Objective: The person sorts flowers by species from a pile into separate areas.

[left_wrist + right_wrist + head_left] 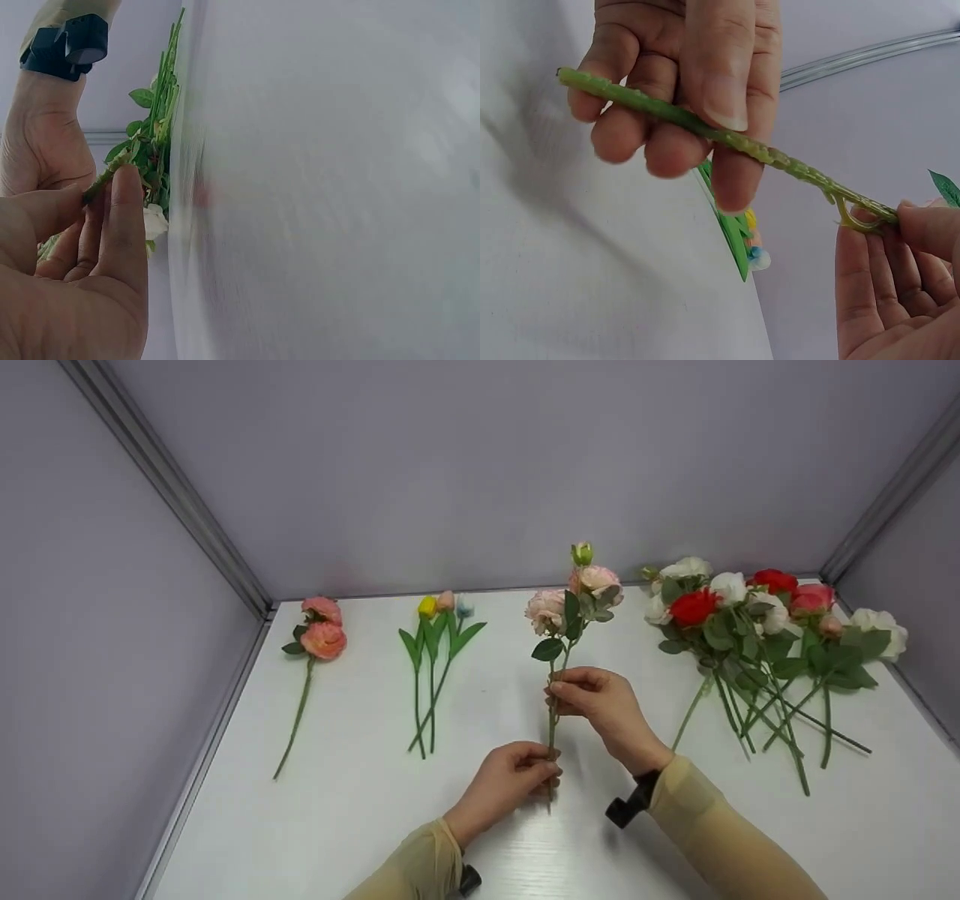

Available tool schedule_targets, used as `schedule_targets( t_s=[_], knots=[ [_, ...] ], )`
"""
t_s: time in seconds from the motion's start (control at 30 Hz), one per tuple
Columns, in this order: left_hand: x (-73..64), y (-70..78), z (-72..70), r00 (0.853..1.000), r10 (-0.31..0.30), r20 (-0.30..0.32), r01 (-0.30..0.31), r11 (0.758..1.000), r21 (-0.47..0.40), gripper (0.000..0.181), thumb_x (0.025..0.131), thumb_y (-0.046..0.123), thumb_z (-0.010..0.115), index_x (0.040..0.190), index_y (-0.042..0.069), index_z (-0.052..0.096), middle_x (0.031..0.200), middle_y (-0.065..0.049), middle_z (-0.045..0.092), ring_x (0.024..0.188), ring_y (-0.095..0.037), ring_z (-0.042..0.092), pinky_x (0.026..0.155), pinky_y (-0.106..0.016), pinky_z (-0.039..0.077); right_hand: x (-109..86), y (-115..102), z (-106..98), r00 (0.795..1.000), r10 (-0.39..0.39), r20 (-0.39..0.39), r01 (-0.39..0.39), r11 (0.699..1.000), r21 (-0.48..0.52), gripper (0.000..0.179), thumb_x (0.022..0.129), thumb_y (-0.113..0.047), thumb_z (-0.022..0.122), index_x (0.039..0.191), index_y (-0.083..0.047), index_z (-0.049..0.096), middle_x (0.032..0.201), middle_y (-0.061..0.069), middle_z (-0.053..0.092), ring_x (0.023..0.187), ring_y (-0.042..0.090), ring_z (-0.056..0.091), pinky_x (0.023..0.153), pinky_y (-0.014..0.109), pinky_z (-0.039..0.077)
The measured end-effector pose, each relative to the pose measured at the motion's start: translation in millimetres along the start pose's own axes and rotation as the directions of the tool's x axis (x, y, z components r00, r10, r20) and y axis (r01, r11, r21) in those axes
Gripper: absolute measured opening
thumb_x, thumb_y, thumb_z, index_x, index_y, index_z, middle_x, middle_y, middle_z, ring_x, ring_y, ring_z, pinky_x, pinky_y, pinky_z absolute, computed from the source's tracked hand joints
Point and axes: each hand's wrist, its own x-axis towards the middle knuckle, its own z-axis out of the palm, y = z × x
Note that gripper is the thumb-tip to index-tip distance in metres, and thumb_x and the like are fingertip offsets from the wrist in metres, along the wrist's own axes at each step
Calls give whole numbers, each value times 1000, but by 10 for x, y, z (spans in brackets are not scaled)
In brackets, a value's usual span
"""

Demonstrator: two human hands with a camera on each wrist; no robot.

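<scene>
Holding a pale pink flower (571, 619) over the worktop (352, 825), a little right of its middle, pointing its two blooms and green bud toward the back edge. Pinching the stem near its lower end with the left hand (506, 780), thumb against curled fingers; pinching it higher, below the leaves, with the right hand (600, 701). Covering short lengths of stem with the fingers. Cutting the blooms mostly off at the right side of the right wrist view.

Seeing three tulips (429, 639) lying left of the hands, toward the back edge, and a coral flower (324, 640) near the back left corner. Finding a heap of flowers (769, 615) by the back right corner, overlapping too much for counting. Losing the worktop's front edge below the head view.
</scene>
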Motion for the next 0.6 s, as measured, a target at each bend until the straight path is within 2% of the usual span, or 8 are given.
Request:
schedule_targets(
  t_s=[0.13, 0.33, 0.6],
  knots=[
    [4, -4, -6, 1000, -2, -11, 2, 999, -43, 27, 100, 11, 67, 121, -6, 68, 99, -11, 75, 90, -21, 73, 78, -33, 61, 2, 8, -2, 1000, -3, -6, 3, 1000, -13, 35, 93, -14, 79, 118, 8, 69, 110, 26, 72, 92, 28, 73, 85, 40, 60],
    [25, -16, -15, 999, 20, -36, -22, 998, -56, 27, 98, 12, 70, 119, -6, 69, 98, -10, 74, 90, -24, 73, 78, -35, 61, -2, 20, 21, 1000, -7, -17, 7, 1000, -5, 31, 91, -13, 80, 114, 6, 71, 105, 22, 73, 92, 29, 73, 85, 41, 60],
    [28, 17, -87, 996, 18, -89, -19, 1000, -12, 31, 98, 19, 72, 120, -2, 68, 94, -9, 74, 85, -24, 73, 72, -36, 61, 19, 56, 97, 1000, -11, -6, 11, 998, -57, 30, 92, -13, 78, 114, 6, 71, 104, 19, 74, 91, 27, 73, 83, 40, 61]
  ],
)
